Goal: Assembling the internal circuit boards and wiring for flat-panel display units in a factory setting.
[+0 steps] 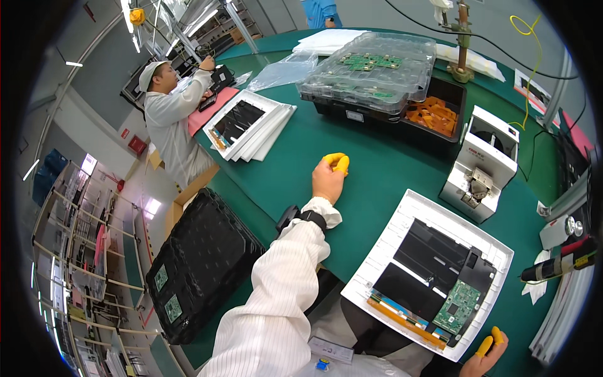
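Note:
My left hand (330, 179) is over the middle of the green table, yellow finger cots on its fingertips. Its fingers are curled together, and whatever they may hold is hidden. At the lower right, my right hand (485, 357) also wears yellow finger cots, with thumb and finger a little apart and nothing visible between them. It is beside the near right corner of a white-framed panel (433, 207), which lies close in front of me. On the panel's back are black sheets, a green circuit board (457, 306) and an orange flex strip (405, 322).
A black case (201, 264) with green boards stands at left. Stacked white panels (267, 129) lie beyond. Clear trays (370, 63) rest on a black bin (449, 135) of orange flex parts. A white bench machine (483, 163) stands right. A co-worker (176, 113) works far left.

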A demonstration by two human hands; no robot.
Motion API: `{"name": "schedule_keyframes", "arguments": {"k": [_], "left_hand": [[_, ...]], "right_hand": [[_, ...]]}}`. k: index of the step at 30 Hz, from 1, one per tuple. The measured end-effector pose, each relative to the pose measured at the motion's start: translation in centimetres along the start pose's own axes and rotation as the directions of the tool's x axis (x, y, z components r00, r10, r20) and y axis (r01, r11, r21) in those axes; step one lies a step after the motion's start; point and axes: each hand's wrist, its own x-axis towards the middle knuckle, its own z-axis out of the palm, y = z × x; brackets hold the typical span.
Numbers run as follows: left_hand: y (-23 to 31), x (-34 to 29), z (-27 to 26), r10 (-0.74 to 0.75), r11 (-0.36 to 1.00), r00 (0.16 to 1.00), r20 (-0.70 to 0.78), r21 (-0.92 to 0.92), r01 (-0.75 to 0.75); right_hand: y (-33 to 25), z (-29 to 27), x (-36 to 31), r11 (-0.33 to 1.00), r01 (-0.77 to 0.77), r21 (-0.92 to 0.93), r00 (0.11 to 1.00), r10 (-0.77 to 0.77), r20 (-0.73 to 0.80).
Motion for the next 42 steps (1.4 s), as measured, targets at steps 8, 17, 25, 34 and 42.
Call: {"name": "schedule_keyframes", "arguments": {"k": [8,17,25,34,42], "left_hand": [[-0.4,1.4,0.8,-0.001,0.999,0.997,0.077,-0.039,0.004],[-0.9,2.1,1.8,0.053,0.998,0.997,0.063,0.026,-0.055],[-0.3,1.8,1.5,0.058,0.994,0.997,0.06,0.089,-0.064],[0.4,1.4,1.3,0.055,0.993,0.998,0.031,0.107,-0.058],[0.0,1.6,1.7,0.075,0.986,0.997,0.01,0.151,-0.075]], "right_hand": [[-0.8,0.3,-0.3,0.98,-0.183,0.074,0.98,0.188,-0.066],[5.4,2.0,-3.9,0.921,-0.299,0.249,0.947,0.318,-0.04],[5.6,2.4,-3.7,0.917,-0.277,0.286,0.951,0.304,-0.052],[4.4,2.3,-3.4,0.915,-0.295,0.275,0.949,0.315,-0.031],[4.5,2.3,-3.3,0.909,-0.311,0.278,0.944,0.33,-0.023]]}}
